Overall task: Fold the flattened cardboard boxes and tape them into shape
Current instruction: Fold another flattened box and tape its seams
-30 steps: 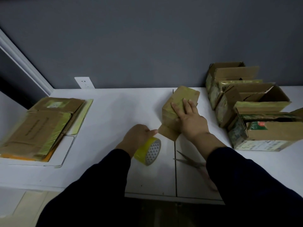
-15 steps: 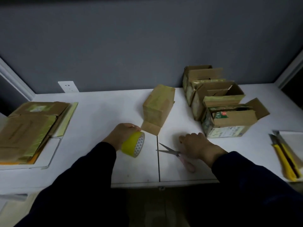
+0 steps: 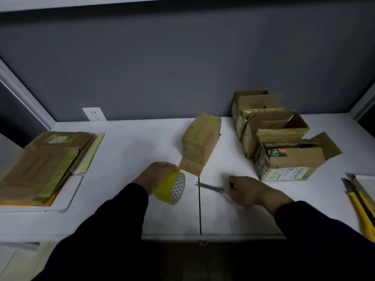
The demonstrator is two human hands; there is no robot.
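Observation:
A small folded cardboard box [image 3: 199, 139] stands in the middle of the white table [image 3: 132, 151], tape across its top and one flap lying open toward me. My left hand [image 3: 156, 174] grips a yellow tape roll [image 3: 171, 187] just left of that flap. My right hand [image 3: 251, 192] closes round the handles of the scissors [image 3: 211, 187], whose blades point left along the table. A stack of flattened cardboard boxes [image 3: 40, 165] lies at the far left.
Three folded boxes [image 3: 284, 138] with open flaps stand in a row at the back right. Yellow utility knives [image 3: 360, 205] and a white tray [image 3: 367, 183] lie at the right edge. A wall socket [image 3: 94, 113] sits on the grey wall behind.
My right hand left the top of the box, came down to the scissors and took their handles. My left hand keeps its hold on the tape roll.

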